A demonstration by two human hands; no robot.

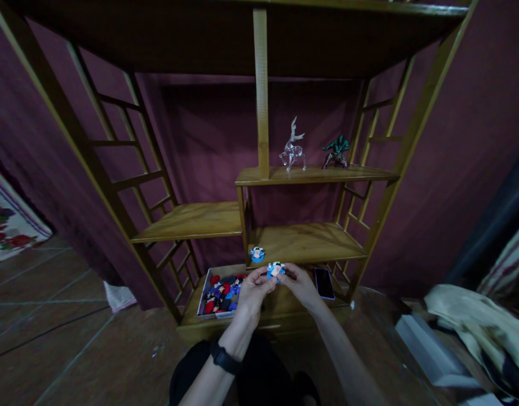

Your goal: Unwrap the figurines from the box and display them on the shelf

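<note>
Between my two hands is a small blue and white figurine (276, 270), held just in front of the low right shelf. My left hand (256, 290) is closed on its left side, and my right hand (300, 285) grips it from the right. A similar blue and white figurine (257, 255) stands upright on a blue base at the left end of that shelf (305, 241). Below and left of my hands, an open box (201, 299) holds several red, blue and dark figurines; my left hand and forearm hide part of its right side.
On the upper right shelf (327, 174) stand a clear deer figurine (293, 148) and a green-topped figure (337, 151). A phone (324, 283) lies on the bottom board, right of my hands. A vertical wooden post (261, 96) divides the rack. Cloth (466, 321) and a grey box (432, 352) lie on the floor at right.
</note>
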